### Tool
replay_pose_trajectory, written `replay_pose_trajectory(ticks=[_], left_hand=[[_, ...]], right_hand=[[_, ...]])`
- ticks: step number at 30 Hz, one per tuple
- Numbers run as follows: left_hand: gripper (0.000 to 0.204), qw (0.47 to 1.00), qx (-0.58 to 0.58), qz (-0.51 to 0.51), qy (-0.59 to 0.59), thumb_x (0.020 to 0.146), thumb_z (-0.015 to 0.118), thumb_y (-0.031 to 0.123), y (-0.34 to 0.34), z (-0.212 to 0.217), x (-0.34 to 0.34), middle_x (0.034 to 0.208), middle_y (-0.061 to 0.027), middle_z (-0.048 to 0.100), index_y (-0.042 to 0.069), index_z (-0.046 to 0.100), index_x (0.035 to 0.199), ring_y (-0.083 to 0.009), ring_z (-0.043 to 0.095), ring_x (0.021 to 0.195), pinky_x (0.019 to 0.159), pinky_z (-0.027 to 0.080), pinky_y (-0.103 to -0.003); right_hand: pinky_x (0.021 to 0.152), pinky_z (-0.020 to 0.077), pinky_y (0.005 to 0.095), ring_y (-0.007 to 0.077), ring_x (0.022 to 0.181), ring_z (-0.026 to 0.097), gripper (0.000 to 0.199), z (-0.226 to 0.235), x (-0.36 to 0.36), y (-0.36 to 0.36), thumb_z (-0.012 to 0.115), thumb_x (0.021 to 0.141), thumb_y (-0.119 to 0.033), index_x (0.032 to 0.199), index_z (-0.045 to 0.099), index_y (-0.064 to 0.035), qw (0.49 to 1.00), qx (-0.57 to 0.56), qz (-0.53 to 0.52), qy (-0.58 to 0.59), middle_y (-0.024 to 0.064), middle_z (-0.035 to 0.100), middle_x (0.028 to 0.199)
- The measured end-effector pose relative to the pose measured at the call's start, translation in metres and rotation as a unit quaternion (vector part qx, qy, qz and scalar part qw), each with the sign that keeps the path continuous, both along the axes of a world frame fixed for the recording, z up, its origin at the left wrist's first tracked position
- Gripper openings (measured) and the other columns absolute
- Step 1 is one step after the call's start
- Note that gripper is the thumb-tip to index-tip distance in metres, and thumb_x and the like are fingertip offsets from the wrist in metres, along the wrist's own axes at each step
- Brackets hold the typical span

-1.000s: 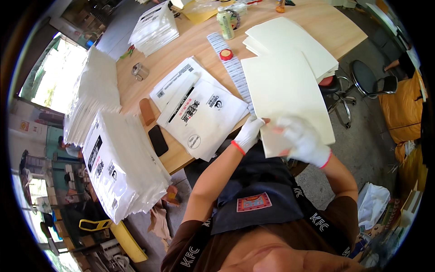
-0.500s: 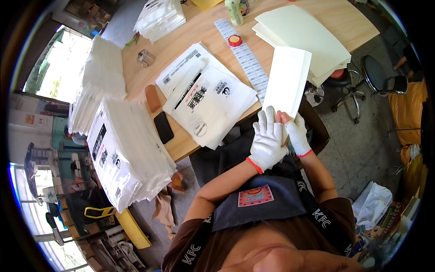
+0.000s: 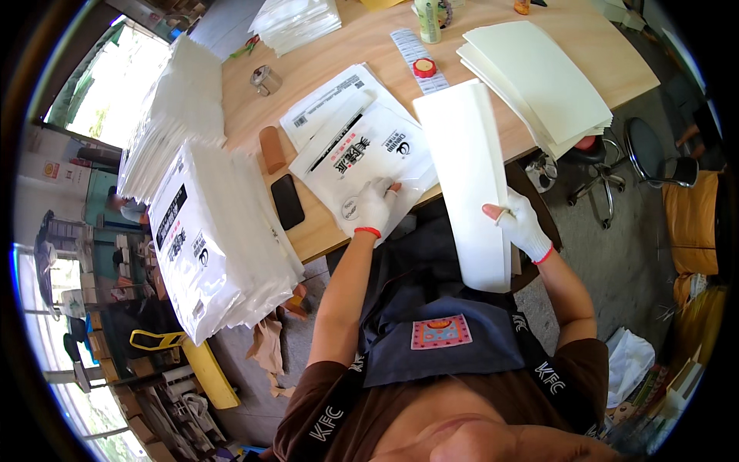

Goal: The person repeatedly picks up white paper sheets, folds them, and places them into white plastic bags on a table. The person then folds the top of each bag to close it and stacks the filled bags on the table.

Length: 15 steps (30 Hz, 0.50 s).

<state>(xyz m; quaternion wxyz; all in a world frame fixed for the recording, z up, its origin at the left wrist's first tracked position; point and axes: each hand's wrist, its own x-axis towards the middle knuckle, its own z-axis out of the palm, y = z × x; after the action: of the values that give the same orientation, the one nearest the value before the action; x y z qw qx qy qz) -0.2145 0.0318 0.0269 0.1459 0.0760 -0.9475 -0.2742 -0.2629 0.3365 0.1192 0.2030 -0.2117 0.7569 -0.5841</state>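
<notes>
My right hand point(image 3: 525, 225), in a white glove with a red cuff and a bare thumb tip, grips a long folded sheet of cream paper point(image 3: 466, 177) by its right edge. The paper stands tilted over my lap and the table edge. My left hand point(image 3: 376, 205), gloved alike, is on the printed white plastic bag point(image 3: 350, 162), thumb and fingers drawn together at its surface near the table's front edge. That bag lies on top of a few others. What the left fingertips pinch is partly hidden.
Tall stacks of white bags point(image 3: 219, 254) stand at the left. A black phone point(image 3: 288, 202), a brown block point(image 3: 271, 149), a metal tin point(image 3: 265, 80) and a ruler-like strip under a red-rimmed disc point(image 3: 424, 68) lie on the table. Cream sheets point(image 3: 550, 85) are piled far right; a stool point(image 3: 654, 150) stands beyond.
My left hand has left the folded paper and moved left onto the plastic bag. The right hand keeps the paper, now lower and further left, tilted the other way. The view has shifted slightly.
</notes>
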Motion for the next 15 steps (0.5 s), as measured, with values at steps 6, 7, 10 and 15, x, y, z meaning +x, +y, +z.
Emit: replay_pose_trajectory(ticks=[6, 7, 10, 15], left_hand=[[0.016, 0.793, 0.597, 0.121, 0.016, 0.09, 0.054, 0.011, -0.064, 0.028, -0.03, 0.09, -0.0098, 0.065, 0.002, 0.061, 0.102, -0.0187, 0.063, 0.088, 0.075, 0.05, -0.033], [0.016, 0.783, 0.614, 0.09, 0.043, 0.09, 0.054, 0.01, -0.067, 0.047, -0.028, 0.089, -0.0104, 0.065, 0.003, 0.061, 0.103, -0.0182, 0.063, 0.088, 0.075, 0.05, -0.033], [0.019, 0.86, 0.501, -0.004, 0.097, 0.088, 0.056, 0.006, -0.054, 0.113, -0.012, 0.089, -0.0098, 0.066, 0.006, 0.061, 0.106, -0.0176, 0.065, 0.087, 0.074, 0.051, -0.033], [0.024, 0.99, 0.011, -0.099, 0.097, 0.081, 0.06, 0.003, 0.031, 0.123, 0.034, 0.075, -0.0091, 0.064, 0.014, 0.068, 0.101, -0.0266, 0.064, 0.068, 0.061, 0.051, -0.034]], right_hand=[[0.067, 0.0498, 0.0453, 0.0347, 0.078, 0.062, 0.038, 0.026, 0.004, -0.036, 0.053, 0.087, -0.039, 0.1, 0.063, -0.0047, 0.857, 0.377, 0.189, 0.297, 0.0142, 0.06, 0.095], [0.068, 0.0508, 0.0445, 0.0329, 0.079, 0.063, 0.035, 0.041, 0.004, -0.045, 0.052, 0.087, -0.038, 0.093, 0.062, -0.0045, 0.837, 0.417, 0.212, 0.285, 0.0133, 0.058, 0.092], [0.068, 0.051, 0.0451, 0.0324, 0.08, 0.063, 0.036, 0.028, -0.005, -0.057, 0.052, 0.087, -0.038, 0.093, 0.063, -0.004, 0.811, 0.437, 0.248, 0.298, 0.0144, 0.058, 0.09], [0.059, 0.048, 0.0379, 0.0281, 0.077, 0.062, 0.04, 0.035, -0.037, -0.08, 0.057, 0.086, -0.035, 0.103, 0.062, -0.0003, 0.867, 0.387, 0.314, 0.008, 0.021, 0.063, 0.098]])
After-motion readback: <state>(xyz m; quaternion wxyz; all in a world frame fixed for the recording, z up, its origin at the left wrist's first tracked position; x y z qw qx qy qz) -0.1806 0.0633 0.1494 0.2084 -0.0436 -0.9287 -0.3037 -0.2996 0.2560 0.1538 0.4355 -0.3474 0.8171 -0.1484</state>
